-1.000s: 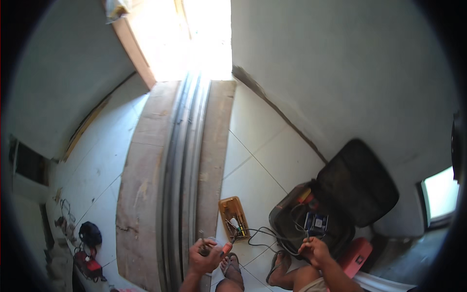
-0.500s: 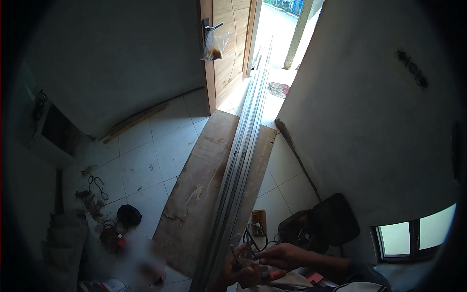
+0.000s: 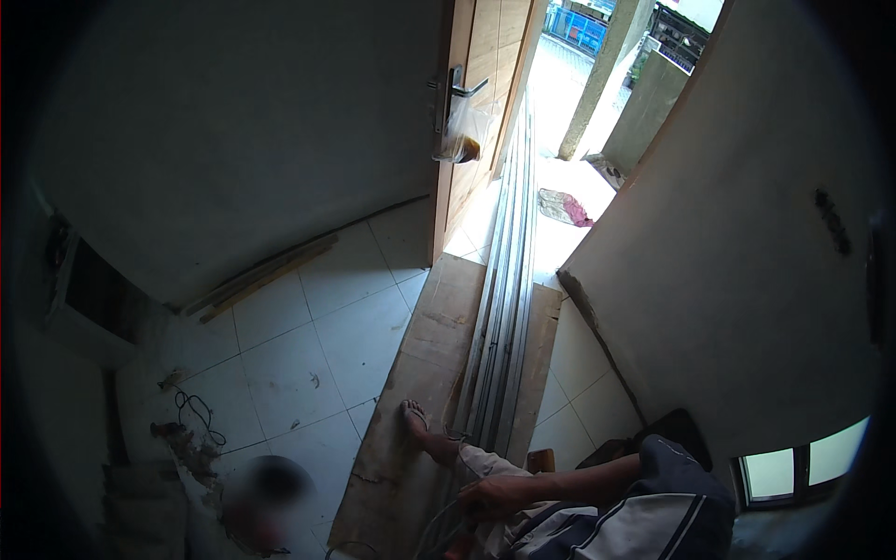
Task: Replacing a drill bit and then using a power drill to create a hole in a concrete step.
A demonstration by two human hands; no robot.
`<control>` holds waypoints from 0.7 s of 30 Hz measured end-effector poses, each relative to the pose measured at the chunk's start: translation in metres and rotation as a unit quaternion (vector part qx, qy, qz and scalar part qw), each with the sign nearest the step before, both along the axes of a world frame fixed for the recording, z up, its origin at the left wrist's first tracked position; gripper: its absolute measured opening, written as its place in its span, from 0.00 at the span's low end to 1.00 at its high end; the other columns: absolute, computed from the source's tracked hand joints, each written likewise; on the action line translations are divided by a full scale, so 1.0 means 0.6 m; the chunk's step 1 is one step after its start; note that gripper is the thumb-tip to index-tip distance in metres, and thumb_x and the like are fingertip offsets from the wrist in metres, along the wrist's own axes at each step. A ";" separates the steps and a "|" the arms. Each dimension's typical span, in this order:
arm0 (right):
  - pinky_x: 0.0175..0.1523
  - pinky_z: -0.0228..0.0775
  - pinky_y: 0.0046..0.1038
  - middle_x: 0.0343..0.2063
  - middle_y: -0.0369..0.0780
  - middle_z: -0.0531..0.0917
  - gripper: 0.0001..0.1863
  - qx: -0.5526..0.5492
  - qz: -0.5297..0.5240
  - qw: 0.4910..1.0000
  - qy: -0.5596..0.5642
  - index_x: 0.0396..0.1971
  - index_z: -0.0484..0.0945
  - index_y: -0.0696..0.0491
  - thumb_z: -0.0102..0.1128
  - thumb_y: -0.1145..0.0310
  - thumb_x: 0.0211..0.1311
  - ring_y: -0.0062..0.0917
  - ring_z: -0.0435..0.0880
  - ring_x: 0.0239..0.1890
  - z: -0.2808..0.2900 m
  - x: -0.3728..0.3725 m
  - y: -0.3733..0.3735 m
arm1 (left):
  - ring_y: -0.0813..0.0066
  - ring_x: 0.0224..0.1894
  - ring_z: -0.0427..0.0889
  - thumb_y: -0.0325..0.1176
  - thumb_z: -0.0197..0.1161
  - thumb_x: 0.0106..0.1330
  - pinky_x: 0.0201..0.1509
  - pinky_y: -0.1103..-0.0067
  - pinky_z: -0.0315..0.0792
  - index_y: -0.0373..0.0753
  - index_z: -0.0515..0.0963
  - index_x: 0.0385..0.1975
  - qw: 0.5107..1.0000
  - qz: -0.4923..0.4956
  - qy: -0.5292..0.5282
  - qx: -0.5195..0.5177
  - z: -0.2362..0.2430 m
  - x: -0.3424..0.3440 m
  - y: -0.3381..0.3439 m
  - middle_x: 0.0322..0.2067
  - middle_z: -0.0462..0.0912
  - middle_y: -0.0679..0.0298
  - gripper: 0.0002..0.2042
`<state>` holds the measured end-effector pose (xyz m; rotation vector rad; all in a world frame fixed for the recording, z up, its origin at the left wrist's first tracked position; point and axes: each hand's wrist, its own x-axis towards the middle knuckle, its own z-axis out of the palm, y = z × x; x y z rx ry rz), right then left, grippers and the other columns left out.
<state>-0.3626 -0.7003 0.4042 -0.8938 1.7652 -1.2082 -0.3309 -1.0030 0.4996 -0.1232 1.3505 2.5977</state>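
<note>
Passing a door [image 3: 495,47] at their left, metal bars [image 3: 504,345] top a board [image 3: 425,364]; near them, the right hand [image 3: 488,497] has fingers whose grip is unclear.

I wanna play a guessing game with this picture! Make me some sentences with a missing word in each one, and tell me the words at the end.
1. The wooden door is standing ____, so daylight comes in.
2. A see-through bag hangs from the door's ____.
3. The long metal bars lie on a flat brown ____.
4. A cable curves beside the person's ____ hand.

Missing words: open; handle; board; right.
</note>
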 end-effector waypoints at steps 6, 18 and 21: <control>0.50 0.75 0.41 0.40 0.44 0.81 0.15 -0.113 -0.099 0.988 -0.043 0.49 0.80 0.54 0.62 0.63 0.66 0.41 0.82 0.43 -0.139 -0.354 -0.195 | 0.81 0.16 0.59 0.35 0.61 0.74 0.22 0.75 0.56 0.35 0.74 0.32 0.980 0.150 -0.122 -0.040 -0.036 -0.230 -0.206 0.18 0.67 0.68 0.11; 0.34 0.81 0.36 0.22 0.36 0.82 0.24 0.224 -0.205 0.912 -0.274 0.29 0.80 0.52 0.51 0.46 0.75 0.27 0.83 0.24 0.017 -0.862 -0.372 | 0.56 0.27 0.80 0.45 0.72 0.61 0.35 0.64 0.72 0.32 0.82 0.32 0.639 0.137 -0.235 -0.720 0.102 -0.390 -0.636 0.21 0.79 0.53 0.18; 0.25 0.80 0.32 0.16 0.30 0.71 0.23 0.138 -0.383 0.870 -0.278 0.24 0.75 0.49 0.51 0.49 0.77 0.20 0.71 0.15 0.102 -0.964 -0.583 | 0.62 0.32 0.84 0.42 0.77 0.55 0.39 0.67 0.75 0.35 0.84 0.36 0.762 0.184 -0.428 -0.450 0.053 -0.345 -0.718 0.24 0.83 0.58 0.17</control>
